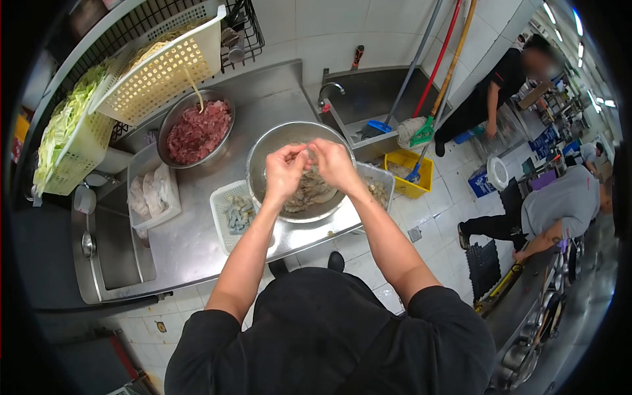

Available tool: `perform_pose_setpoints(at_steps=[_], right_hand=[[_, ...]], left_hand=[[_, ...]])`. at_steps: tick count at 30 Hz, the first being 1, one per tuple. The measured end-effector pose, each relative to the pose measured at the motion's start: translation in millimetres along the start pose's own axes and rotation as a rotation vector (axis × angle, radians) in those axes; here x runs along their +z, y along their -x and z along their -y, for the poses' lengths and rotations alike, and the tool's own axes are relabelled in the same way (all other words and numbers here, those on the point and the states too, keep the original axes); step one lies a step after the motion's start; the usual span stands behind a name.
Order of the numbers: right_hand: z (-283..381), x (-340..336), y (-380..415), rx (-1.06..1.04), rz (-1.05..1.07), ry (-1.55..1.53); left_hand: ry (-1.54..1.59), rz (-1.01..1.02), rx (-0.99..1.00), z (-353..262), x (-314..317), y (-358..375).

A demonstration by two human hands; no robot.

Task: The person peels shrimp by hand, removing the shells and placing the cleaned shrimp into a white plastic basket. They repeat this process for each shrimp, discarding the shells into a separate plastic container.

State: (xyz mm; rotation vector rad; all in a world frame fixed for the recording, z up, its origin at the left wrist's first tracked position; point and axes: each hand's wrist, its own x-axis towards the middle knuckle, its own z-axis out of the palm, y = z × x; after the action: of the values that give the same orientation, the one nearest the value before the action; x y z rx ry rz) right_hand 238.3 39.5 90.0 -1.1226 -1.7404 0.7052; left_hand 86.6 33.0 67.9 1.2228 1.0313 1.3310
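Observation:
A large steel bowl point(255, 153) holds raw grey shrimp point(309, 196). Over it my left hand point(286, 172) and my right hand point(334, 166) meet, fingers pinched around a shrimp point(309, 155) that they mostly cover. Left of the bowl, a white perforated basket point(220, 224) contains bluish-grey peeled shrimp point(238, 214). At the bowl's right side stands a tray point(387, 179) with brownish pieces, perhaps shrimp or shells; my right forearm partly hides it.
Minced meat fills a metal bowl point(227, 135). Nearby are a white tub point(172, 197) of pale meat and perforated baskets point(158, 72) above. A sink point(368, 92) with mop handles lies behind. A yellow bucket point(421, 187) stands on the floor; two people work at right.

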Motion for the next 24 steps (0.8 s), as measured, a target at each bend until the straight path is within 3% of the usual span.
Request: perform_pose_setpoints(at_steps=[8,13,15,21,22,24], right_hand=[[2.4,-7.5,-0.4,-0.039,0.117,-0.001],[-0.4,-8.4,-0.7,-0.026,0.192,-0.035],[-4.8,-3.3,-0.1,-0.201,0.131,0.039],[0.7,-0.5,-1.7,-0.189,0.182,0.161],[0.4,0.9,-0.3,-0.190,0.182,0.161],[-0.1,3.7,1.6,-0.192,0.150,0.389]], left_hand=[[0.185,-0.013,-0.112,3.1,-9.9,-7.6],[0.106,0.011,-0.127,-5.7,-12.5,-7.8],[0.079,0.012,-0.108,-2.9,-11.7,-8.9],[0.216,-0.027,-0.142,10.1,-15.8,-10.5],[0.254,-0.044,-0.217,14.4,-19.6,-11.0],[0.291,-0.061,-0.291,17.5,-21.9,-10.7]])
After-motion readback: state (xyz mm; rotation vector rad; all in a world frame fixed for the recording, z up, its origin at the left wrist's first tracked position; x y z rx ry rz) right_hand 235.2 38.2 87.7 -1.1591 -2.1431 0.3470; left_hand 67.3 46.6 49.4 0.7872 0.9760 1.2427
